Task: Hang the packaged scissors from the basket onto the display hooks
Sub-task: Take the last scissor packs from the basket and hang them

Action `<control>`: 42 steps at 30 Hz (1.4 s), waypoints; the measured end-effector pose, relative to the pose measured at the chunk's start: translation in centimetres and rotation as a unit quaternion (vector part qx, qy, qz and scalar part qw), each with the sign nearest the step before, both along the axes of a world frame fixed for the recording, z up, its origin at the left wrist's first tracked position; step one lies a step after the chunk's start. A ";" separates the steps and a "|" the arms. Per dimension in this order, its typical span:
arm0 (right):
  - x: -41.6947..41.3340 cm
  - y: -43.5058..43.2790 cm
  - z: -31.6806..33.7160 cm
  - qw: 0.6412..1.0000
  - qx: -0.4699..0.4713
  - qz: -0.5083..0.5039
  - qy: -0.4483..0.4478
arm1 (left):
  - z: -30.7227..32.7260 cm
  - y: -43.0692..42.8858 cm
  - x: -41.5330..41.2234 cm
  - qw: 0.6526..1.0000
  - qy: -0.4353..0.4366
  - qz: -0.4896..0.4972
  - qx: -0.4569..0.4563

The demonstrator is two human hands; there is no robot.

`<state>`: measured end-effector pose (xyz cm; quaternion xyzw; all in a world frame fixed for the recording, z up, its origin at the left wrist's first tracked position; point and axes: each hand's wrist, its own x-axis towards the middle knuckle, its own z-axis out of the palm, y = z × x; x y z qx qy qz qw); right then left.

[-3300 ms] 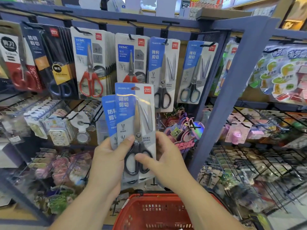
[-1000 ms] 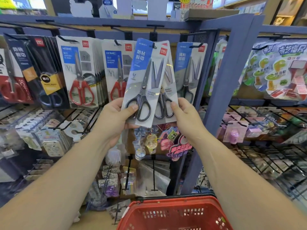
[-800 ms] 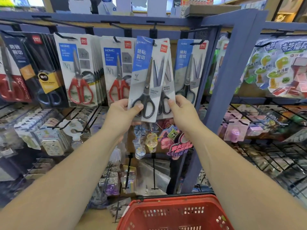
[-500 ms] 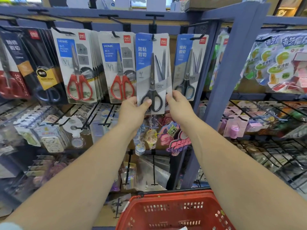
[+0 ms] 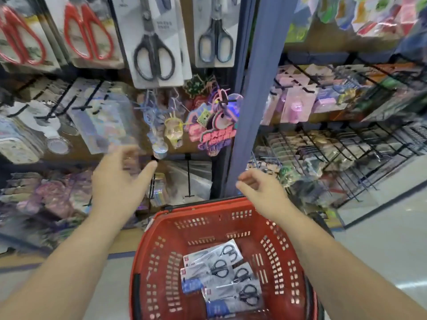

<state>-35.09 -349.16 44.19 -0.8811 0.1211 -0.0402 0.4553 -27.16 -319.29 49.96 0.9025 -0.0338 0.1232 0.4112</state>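
A pack of black-handled scissors (image 5: 154,45) hangs on the display at top centre, next to a grey-handled pack (image 5: 216,35) and red-handled packs (image 5: 89,33). Both hands are below it and hold nothing. My left hand (image 5: 120,179) has its fingers spread, blurred by motion. My right hand (image 5: 261,192) hovers over the far rim of the red basket (image 5: 166,255), fingers loosely curled. Several packaged black scissors (image 5: 221,278) lie flat in the bottom of the basket. The hooks themselves are out of view above the frame.
A blue upright post (image 5: 249,107) stands right of the scissors display. Wire racks (image 5: 342,144) with small packaged goods fill the right side. Key rings and trinkets (image 5: 208,125) hang under the scissors. Light floor (image 5: 381,239) lies at the right.
Both hands have let go of the black scissors pack, which now hangs on the display. The hands dropped toward the basket, and my view tilted down to show the packs inside.
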 end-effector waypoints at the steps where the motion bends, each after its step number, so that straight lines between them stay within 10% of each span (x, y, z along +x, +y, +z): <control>1: -2.0 -1.2 -2.4 0.999 -0.018 -0.004 0.037 | -2.0 -0.3 -1.5 0.999 0.027 -0.015 0.026; 11: -12.9 -9.5 -14.0 0.932 -0.349 0.052 0.085 | -23.1 -7.3 -9.1 0.903 0.323 -0.198 0.204; 24: -14.2 -10.5 -16.5 0.938 -0.321 0.115 0.067 | -46.4 -13.0 -4.7 0.780 0.376 -0.312 0.391; 42: -13.8 -10.1 -16.0 0.924 -0.351 0.115 0.095 | -49.8 -13.2 -5.1 0.768 0.457 -0.281 0.348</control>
